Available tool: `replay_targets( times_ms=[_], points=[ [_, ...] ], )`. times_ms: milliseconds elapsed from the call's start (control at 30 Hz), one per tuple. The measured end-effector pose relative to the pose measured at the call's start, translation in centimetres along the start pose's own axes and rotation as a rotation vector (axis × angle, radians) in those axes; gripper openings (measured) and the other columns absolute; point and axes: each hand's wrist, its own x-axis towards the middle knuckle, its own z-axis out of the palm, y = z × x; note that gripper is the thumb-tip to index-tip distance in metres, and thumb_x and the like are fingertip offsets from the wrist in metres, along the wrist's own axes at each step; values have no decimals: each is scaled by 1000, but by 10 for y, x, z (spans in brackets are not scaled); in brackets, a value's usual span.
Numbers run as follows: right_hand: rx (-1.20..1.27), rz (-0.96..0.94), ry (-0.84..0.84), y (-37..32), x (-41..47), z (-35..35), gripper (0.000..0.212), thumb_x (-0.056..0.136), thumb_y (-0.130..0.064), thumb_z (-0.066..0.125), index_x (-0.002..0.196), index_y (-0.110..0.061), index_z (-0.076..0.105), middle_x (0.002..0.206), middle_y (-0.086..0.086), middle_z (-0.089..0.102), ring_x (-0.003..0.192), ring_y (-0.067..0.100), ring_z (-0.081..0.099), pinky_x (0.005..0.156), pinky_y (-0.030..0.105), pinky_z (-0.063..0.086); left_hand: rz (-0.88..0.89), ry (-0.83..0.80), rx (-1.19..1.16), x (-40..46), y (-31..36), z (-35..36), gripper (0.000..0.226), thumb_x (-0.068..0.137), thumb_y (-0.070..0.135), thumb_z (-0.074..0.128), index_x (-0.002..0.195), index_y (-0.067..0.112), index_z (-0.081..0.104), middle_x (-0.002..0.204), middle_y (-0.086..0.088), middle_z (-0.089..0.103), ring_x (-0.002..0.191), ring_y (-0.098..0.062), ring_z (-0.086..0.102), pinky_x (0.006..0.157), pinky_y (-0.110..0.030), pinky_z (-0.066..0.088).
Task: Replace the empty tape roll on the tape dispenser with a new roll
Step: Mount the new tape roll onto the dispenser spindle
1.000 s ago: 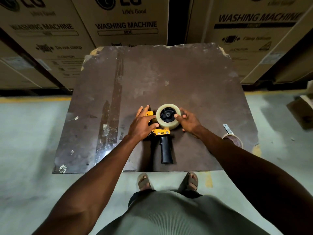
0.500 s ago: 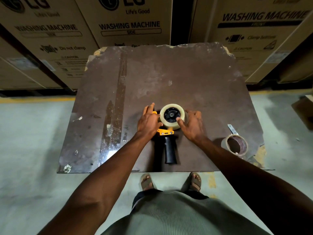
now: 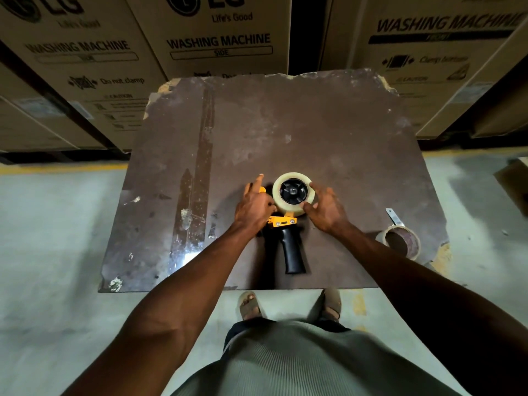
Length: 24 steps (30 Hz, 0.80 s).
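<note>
1. Clear tape forms the roll [image 3: 294, 193] that the right hand [image 3: 325, 212] touches: its fingers are spread and lightly bent against the roll's right edge, with the thumb at the near rim. No finger closes round the roll.
2. To the left of the roll, the left hand [image 3: 253, 207] lies on the yellow front part of the dispenser [image 3: 285, 232]. Its forefinger points away from the person, and its thumb presses against the roll's near-left edge. Whether the other fingers curl round the yellow frame I cannot tell, since the back of the hand hides them.
3. The roll sits flat on the dispenser's black hub, between the two hands, with the hub's spokes showing through its centre.
4. The dispenser lies on its side on the tabletop [image 3: 328, 132]. Its black handle runs from just below the hands toward the person, and a yellow plate with two screws shows between the handle and the roll.
5. Well to the right of the right hand, near the tabletop's right edge, lies the core [image 3: 413, 241], a brown cardboard ring with a short strip sticking out on its far side.
6. The tabletop is a worn dark-brown board with chipped corners and a shiny streak left of the left hand.
7. Beyond its far edge stand cardboard boxes [image 3: 220, 38] printed "WASHING MACHINE".
8. Below the near edge, two sandalled feet [image 3: 250, 305] stand on the grey floor [image 3: 51, 238].
</note>
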Motion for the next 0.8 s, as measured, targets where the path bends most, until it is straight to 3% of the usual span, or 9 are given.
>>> replay_targets(
  times_ms=[133, 267, 467, 633, 800],
  points=[
    [17, 5, 8, 0, -1, 3, 62, 92, -26, 62, 148, -11, 41, 139, 18, 55, 132, 35, 45, 106, 41, 42, -24, 137, -42, -10, -2, 9, 17, 91, 28, 65, 86, 19, 79, 160, -2, 21, 136, -30, 27, 93, -42, 49],
    [0, -11, 3, -5, -9, 7, 69, 91, -32, 66, 151, -15, 36, 135, 19, 53, 128, 36, 47, 100, 41, 43, -54, 144, -130, -10, -4, 16, 18, 92, 26, 63, 89, 16, 78, 159, -6, 21, 137, -32, 30, 106, -43, 40],
    [45, -20, -22, -8, -10, 16, 88, 81, -49, 73, 151, -18, 31, 143, 15, 51, 126, 37, 53, 97, 42, 46, -3, 161, -218, -9, -11, 24, 19, 92, 21, 62, 87, 14, 79, 163, -10, 18, 146, -28, 24, 113, -32, 28],
    [30, 73, -33, -13, -3, 22, 95, 82, -48, 74, 155, -22, 20, 145, 22, 40, 133, 39, 43, 102, 39, 42, 135, 168, -309, -16, -18, 21, 12, 89, 20, 71, 89, 12, 79, 160, -12, 25, 146, -27, 29, 115, -38, 32],
    [72, 59, -11, -13, -7, 24, 96, 82, -47, 75, 156, -24, 20, 149, 19, 38, 137, 36, 39, 106, 39, 38, 150, 235, -378, -20, -26, 27, 10, 86, 21, 74, 88, 13, 79, 158, -14, 28, 145, -26, 32, 115, -38, 34]
  ],
)
